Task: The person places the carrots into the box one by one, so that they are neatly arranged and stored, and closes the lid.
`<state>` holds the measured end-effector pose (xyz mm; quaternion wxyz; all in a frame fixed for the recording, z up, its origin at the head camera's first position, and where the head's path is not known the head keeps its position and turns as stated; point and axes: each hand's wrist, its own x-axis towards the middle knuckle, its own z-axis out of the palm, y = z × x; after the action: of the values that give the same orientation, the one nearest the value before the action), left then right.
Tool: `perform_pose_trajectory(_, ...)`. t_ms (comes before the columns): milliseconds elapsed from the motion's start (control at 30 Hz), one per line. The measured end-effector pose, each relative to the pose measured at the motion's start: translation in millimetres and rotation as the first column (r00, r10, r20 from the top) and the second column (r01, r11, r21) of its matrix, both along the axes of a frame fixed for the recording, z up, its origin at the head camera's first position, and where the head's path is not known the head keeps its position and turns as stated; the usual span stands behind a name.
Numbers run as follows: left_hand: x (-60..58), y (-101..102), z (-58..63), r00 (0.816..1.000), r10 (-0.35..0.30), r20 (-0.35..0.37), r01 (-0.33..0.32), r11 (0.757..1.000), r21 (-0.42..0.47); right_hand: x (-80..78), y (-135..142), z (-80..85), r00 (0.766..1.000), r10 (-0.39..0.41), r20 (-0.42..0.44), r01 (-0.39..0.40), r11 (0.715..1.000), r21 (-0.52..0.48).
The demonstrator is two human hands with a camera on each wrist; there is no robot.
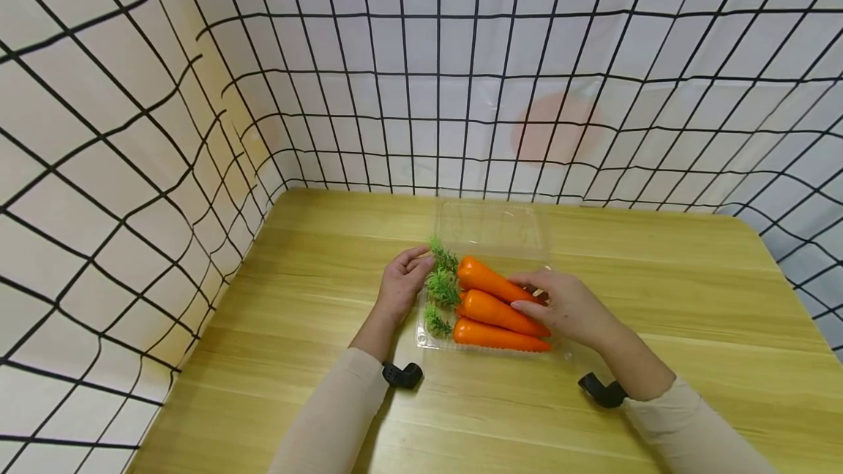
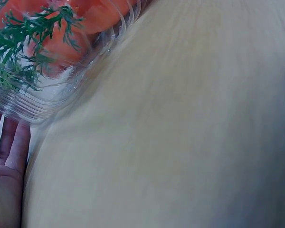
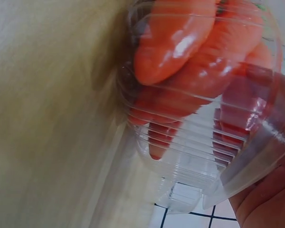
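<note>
Three orange carrots with green leafy tops lie side by side in a clear plastic clamshell box (image 1: 421, 340), tips toward the right. My right hand (image 1: 571, 311) reaches in over the box's right end, thumb and fingers on either side of the farthest carrot (image 1: 487, 278) near its tip. The middle carrot (image 1: 500, 311) and the nearest carrot (image 1: 497, 335) lie beside it. In the right wrist view, fingers (image 3: 235, 114) show through the ribbed wall. My left hand (image 1: 403, 285) is at the box's left side by the leafy tops (image 1: 443, 287), its fingers extended against the wall in the left wrist view.
The box's clear lid (image 1: 490, 225) is folded back on the far side. Everything rests on a wooden table (image 1: 316, 276). Black wire grid panels (image 1: 421, 97) with pale sheeting behind stand along the far, left and right sides.
</note>
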<state>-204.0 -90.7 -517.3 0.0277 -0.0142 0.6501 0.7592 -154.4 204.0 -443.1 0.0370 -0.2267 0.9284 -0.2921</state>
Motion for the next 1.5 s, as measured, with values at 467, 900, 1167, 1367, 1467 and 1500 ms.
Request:
perform_pose_trajectory(467, 0.9, -1.4, 0.6, 1.000, -0.001, -0.001, 0.001, 1.000, 0.009, -1.7, -2.3, -3.8, 0.999, 0.032, -0.025, -0.031, 0.999, 0.040)
perform_pose_trajectory(900, 0.8, -1.3, 3.5, 1.000, -0.024, -0.006, 0.024, 0.999, 0.041, -3.8, 6.4, -8.3, 0.986, -0.165, -0.003, 0.163, 0.977, -0.140)
perform_pose_trajectory(1167, -0.1, -1.8, 3.6, 0.999, -0.008, 0.040, 0.002, 0.988, 0.152, -20.6, 29.8, -12.5, 0.927, -0.314, 0.203, 0.369, 0.857, -0.360)
perform_pose_trajectory(1367, -3.7, -3.5, 7.3, 0.996, -0.021, 0.083, -0.004, 0.958, 0.286, -35.1, 43.1, -18.1, 0.867, -0.229, 0.443, 0.444, 0.758, -0.477)
perform_pose_trajectory(1467, -6.7, -7.1, 9.5, 0.989, -0.083, 0.123, 0.042, 0.950, 0.310, -39.1, 46.9, -21.7, 0.813, -0.118, 0.571, 0.488, 0.675, -0.554)
perform_pose_trajectory(1500, -7.5, -8.6, 10.8, 0.984, -0.109, 0.138, 0.064, 0.953, 0.296, -40.0, 48.0, -22.7, 0.790, -0.073, 0.609, 0.504, 0.642, -0.578)
